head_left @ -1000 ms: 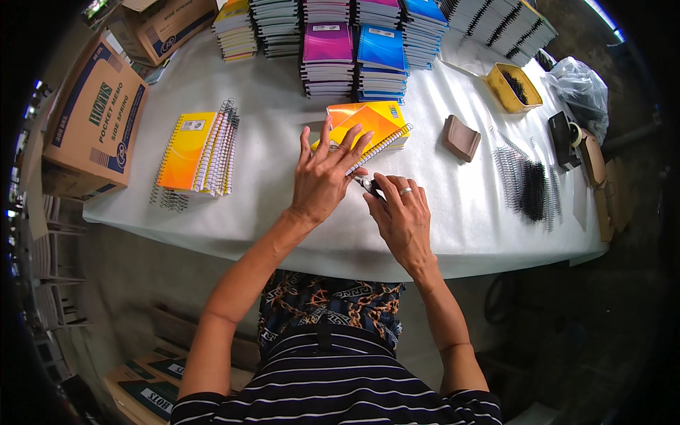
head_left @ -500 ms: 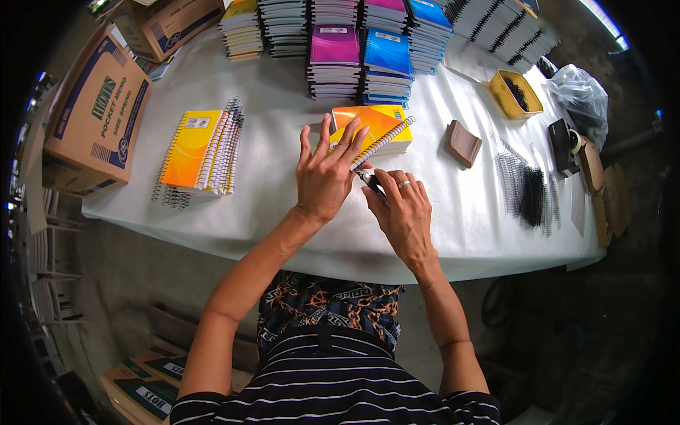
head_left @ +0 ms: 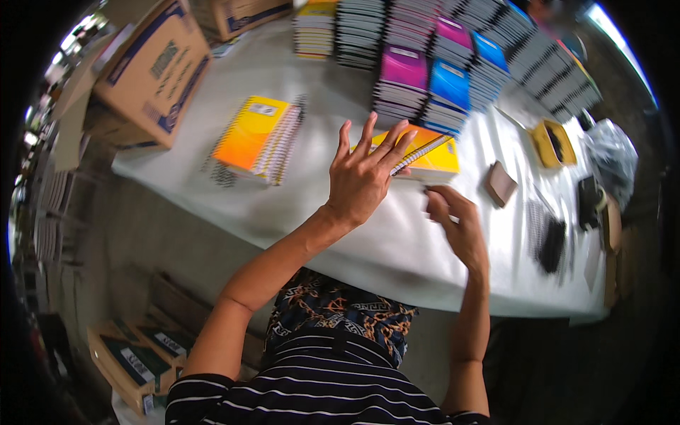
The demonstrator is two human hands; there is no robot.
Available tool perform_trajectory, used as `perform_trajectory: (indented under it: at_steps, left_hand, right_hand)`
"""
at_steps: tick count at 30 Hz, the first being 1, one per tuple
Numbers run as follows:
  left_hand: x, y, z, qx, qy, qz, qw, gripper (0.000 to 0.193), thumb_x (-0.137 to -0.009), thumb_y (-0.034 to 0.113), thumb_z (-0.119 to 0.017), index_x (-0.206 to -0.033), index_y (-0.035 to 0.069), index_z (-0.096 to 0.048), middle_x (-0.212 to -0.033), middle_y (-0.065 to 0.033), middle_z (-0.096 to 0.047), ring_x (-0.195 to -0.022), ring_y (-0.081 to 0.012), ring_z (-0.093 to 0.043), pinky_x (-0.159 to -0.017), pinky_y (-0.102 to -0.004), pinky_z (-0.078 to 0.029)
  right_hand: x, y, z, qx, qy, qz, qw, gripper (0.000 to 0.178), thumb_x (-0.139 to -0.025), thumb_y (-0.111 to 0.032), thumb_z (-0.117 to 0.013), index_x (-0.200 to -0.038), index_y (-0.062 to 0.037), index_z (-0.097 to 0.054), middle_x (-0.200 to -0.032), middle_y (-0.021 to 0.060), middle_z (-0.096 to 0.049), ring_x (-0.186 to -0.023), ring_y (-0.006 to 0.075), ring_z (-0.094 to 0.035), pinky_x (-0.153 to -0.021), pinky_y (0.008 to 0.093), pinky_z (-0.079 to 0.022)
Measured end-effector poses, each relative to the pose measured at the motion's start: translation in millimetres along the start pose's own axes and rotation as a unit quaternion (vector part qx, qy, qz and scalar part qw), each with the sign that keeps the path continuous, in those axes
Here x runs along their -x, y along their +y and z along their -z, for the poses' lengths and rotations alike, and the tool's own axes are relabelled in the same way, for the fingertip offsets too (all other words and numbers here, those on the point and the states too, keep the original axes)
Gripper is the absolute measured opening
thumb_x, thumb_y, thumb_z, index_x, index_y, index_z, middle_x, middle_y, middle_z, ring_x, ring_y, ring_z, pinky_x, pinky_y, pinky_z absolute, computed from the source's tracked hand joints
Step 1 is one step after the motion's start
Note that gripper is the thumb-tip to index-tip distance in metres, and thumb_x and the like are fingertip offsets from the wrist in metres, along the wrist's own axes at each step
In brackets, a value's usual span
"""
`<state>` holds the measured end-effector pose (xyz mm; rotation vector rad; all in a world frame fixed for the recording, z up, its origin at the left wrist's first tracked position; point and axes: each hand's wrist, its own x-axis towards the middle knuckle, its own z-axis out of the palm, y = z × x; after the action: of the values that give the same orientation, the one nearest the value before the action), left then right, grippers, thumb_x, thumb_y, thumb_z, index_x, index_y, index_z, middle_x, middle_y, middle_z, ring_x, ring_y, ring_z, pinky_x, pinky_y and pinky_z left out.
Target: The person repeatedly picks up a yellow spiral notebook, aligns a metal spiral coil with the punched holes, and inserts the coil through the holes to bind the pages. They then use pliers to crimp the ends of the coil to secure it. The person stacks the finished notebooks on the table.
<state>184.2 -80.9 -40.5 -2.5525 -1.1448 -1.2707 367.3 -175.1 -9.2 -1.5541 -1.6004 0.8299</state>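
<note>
Left hand point(head_left: 363, 177) lifted since a moment ago, fingers spread, fingertips on the orange notebook point(head_left: 423, 152) lying on the white table point(head_left: 397, 241). Right hand point(head_left: 457, 223) pulled back off the notebook, blurred, fingers curled; grip cannot be told.

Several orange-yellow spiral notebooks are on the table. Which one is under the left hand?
The notebook in front of the pink and blue stacks; the left hand's fingers lie across it. The other orange pile sits apart, untouched, further left.
</note>
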Motion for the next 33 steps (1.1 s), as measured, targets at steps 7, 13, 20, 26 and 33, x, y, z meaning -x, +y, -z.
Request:
perform_trajectory:
  at_steps: [7,13,20,26,33]
  left_hand:
    - [-0.8,-96.0,110.7,-0.110,0.086,0.040,0.989,0.062,-0.081,0.028,-0.072,-0.139,0.025,-0.053,-0.141,0.0032,-0.053,-0.125,-0.0321,-0.053,-0.103,-0.0498,-0.040]
    - [44.4,-125.8,131.3,-0.139,-0.222,0.141,0.955,0.080,-0.069,0.047,-0.077,-0.141,0.022,-0.051,-0.145,-0.0011,-0.049,-0.138,-0.0309,-0.037,-0.108,-0.0495,-0.032]
    - [43.9,-125.1,133.9,-0.130,-0.232,0.140,0.954,0.091,-0.065,0.053,-0.077,-0.144,0.021,-0.048,-0.152,-0.0067,-0.040,-0.142,-0.0409,-0.026,-0.111,-0.0590,-0.022]
    - [32.6,-81.0,127.5,-0.045,-0.079,0.069,0.994,0.080,-0.072,0.035,-0.079,-0.144,0.024,-0.047,-0.155,-0.0054,-0.035,-0.145,-0.0412,-0.020,-0.113,-0.0602,-0.019]
    - [-13.8,-14.9,72.0,0.178,-0.080,0.067,0.978,0.104,-0.069,0.032,-0.083,-0.154,0.016,-0.024,-0.157,-0.0155,-0.027,-0.145,-0.0440,-0.017,-0.113,-0.0524,-0.025]
  right_hand:
    - [25.0,84.7,31.5,0.494,0.141,0.049,0.857,0.020,-0.093,-0.018,-0.063,-0.108,-0.0048,-0.065,-0.101,0.0137,-0.063,-0.098,0.0288,-0.059,-0.085,0.0429,-0.044]
    - [-15.7,66.1,18.2,0.368,0.210,0.130,0.897,0.025,-0.090,-0.020,-0.066,-0.110,-0.0049,-0.065,-0.107,0.0124,-0.063,-0.108,0.0273,-0.056,-0.092,0.0402,-0.043]
    - [-101.6,107.5,59.0,0.115,0.096,-0.195,0.969,0.048,-0.084,-0.039,-0.073,-0.099,0.0057,-0.068,-0.077,0.0089,-0.066,-0.069,0.0158,-0.063,-0.066,0.0281,-0.051]
    - [-104.6,98.5,62.1,0.023,0.104,-0.188,0.976,0.031,-0.084,-0.022,-0.073,-0.090,0.0075,-0.070,-0.070,0.0083,-0.065,-0.059,0.0118,-0.061,-0.062,0.0255,-0.054]
    - [-60.5,-5.0,64.6,0.200,0.165,0.110,0.959,0.007,-0.080,-0.002,-0.066,-0.085,0.0018,-0.066,-0.081,0.0089,-0.065,-0.077,0.0181,-0.064,-0.073,0.0327,-0.053]
